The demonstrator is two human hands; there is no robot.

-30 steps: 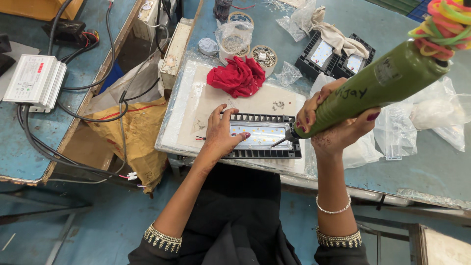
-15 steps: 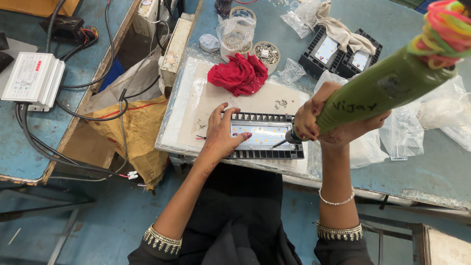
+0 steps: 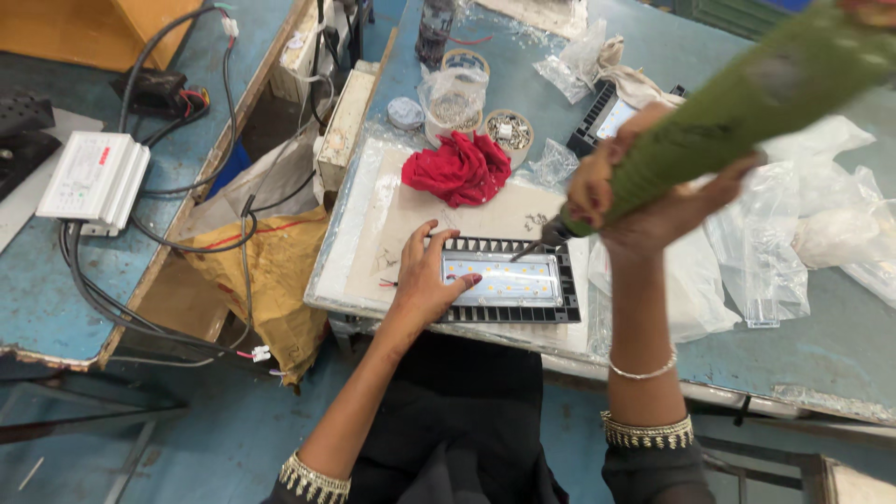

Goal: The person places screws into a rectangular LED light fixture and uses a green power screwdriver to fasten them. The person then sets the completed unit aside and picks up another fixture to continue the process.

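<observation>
A black finned light panel (image 3: 509,285) with a pale lit face lies near the front edge of the bench. My left hand (image 3: 427,280) presses flat on its left end, fingers spread. My right hand (image 3: 644,196) is wrapped around a long green power screwdriver (image 3: 747,103) that slants up to the right. Its metal bit (image 3: 527,247) touches the panel's top edge, right of centre.
A red cloth (image 3: 457,168) lies behind the panel. Small tubs of screws (image 3: 509,131) and a clear bag (image 3: 453,98) stand further back. Another black panel (image 3: 607,117) and plastic bags (image 3: 775,243) lie right. A white driver box (image 3: 93,177) with cables sits left.
The bit has moved left along the panel's top edge and my right hand has risen. The view has shifted, so the tool's upper end now runs out of frame.
</observation>
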